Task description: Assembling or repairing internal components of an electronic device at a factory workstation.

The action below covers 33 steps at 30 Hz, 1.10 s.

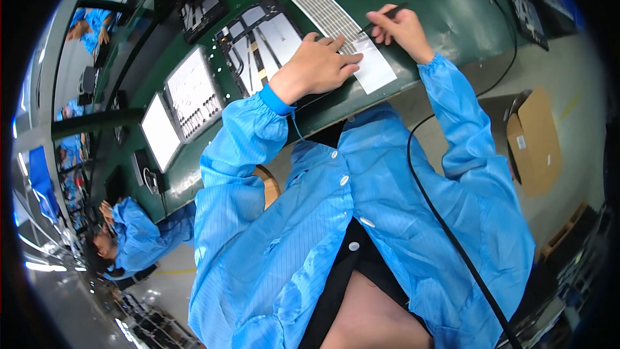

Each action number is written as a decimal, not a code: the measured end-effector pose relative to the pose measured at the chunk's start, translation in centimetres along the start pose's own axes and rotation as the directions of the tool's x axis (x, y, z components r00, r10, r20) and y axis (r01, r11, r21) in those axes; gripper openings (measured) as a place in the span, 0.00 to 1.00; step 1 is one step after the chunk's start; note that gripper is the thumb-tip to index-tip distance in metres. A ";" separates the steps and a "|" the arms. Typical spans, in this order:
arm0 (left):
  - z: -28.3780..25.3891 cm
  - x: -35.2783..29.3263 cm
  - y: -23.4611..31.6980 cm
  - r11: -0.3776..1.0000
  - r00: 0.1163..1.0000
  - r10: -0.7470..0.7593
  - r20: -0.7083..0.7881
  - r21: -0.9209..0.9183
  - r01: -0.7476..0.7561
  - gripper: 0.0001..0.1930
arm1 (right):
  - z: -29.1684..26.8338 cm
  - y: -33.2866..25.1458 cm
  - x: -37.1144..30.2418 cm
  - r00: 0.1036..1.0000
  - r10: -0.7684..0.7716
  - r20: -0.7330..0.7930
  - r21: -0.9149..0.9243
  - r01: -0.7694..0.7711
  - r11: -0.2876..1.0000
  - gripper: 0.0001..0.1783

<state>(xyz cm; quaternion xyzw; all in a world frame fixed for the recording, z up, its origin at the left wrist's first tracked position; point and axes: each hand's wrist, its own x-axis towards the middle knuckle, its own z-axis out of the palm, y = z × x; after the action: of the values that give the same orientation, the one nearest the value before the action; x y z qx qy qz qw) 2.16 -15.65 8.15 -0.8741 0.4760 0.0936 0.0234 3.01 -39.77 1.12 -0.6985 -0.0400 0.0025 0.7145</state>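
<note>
In the head view, a green workbench (452,32) ran across the upper part, its near edge just in front of the person's blue smock (258,245). An opened laptop base (274,39), its grey battery cells bare, lay to the left of a white gridded label sheet (320,10). Further left stood an open case (190,90) with small dark pieces in rows, its pale lid folded out beside it. Another opened device (201,13) lay beyond, and a dark flat panel (523,10) sat near the bench's right end. A black cable (445,216) hung over the smock, and a cardboard box (536,142) stood on the floor at the right. A co-worker (145,226) in blue sat at the lower left.

The label sheet slanted toward the near edge, its near end plain white. The left hand (320,64), a blue wristband (276,99) at its wrist, reached over the laptop base's near corner, palm down with fingers spread across the sheet, hiding part of it. The right hand (397,29) pinched a slim black tool (402,8), probably tweezers, slanting down toward the sheet; its tip was too small to read clearly.
</note>
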 end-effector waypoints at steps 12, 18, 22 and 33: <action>0.5 -10.4 -10.0 0.874 0.505 -0.471 -0.723 -0.463 0.151 0.08 | 9.8 -6.3 7.9 0.994 -0.081 0.075 0.043 0.078 0.996 0.19; 4.4 -9.7 -13.0 0.769 0.356 -0.620 -0.700 -0.631 0.098 0.22 | 18.7 -5.7 13.7 0.960 -0.074 0.271 -0.069 0.097 0.993 0.17; 4.2 -10.1 -12.4 0.715 0.361 -0.667 -0.651 -0.696 0.067 0.21 | 19.3 -5.2 14.3 0.962 -0.061 0.265 -0.183 0.113 0.977 0.18; 4.3 -10.0 -12.6 0.734 0.356 -0.659 -0.663 -0.671 0.107 0.16 | 19.8 -5.3 14.4 0.962 -0.052 0.269 -0.285 0.131 0.950 0.18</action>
<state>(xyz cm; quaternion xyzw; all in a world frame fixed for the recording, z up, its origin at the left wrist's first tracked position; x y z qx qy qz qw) 6.81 0.09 5.21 -0.8514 0.1420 -0.2515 -0.4379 15.87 -19.24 7.58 -0.7897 -0.1652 0.0538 0.5883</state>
